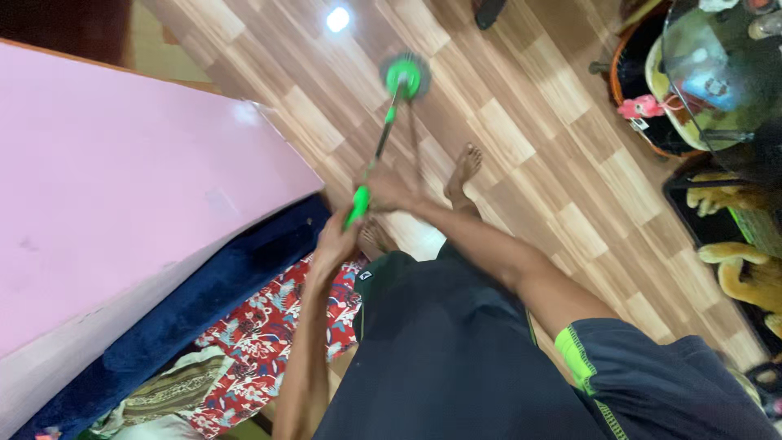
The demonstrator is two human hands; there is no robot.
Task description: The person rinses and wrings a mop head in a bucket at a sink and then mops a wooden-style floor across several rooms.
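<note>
Closest to the lens is the person's dark shirt point(456, 358), filling the frame from six to four o'clock and cut off at the bottom edge, with a bright green stripe on the sleeve. Largest thing beyond it: the pink panel point(122, 179), sprawling from nine to eleven o'clock, its left and top edges out of frame. Under it runs a dark blue fabric edge point(220, 285), and at seven o'clock a red floral cloth point(261, 334) lies crumpled, partly hidden by the left forearm. The wood-pattern floor point(521, 122) takes up the upper right; at two to three o'clock a cluttered heap with yellow plush toys point(741, 269) is blurred and hard to sort out. Now the green mop point(383, 134): its round head sits on the floor at twelve o'clock, the pole slanting down toward centre. The right hand point(389, 191) wraps the pole, fingers closed around it. The left hand point(336, 240), just below at seven o'clock of the right, grips the green handle end. One bare foot point(464, 167) shows just right of the hands.
</note>
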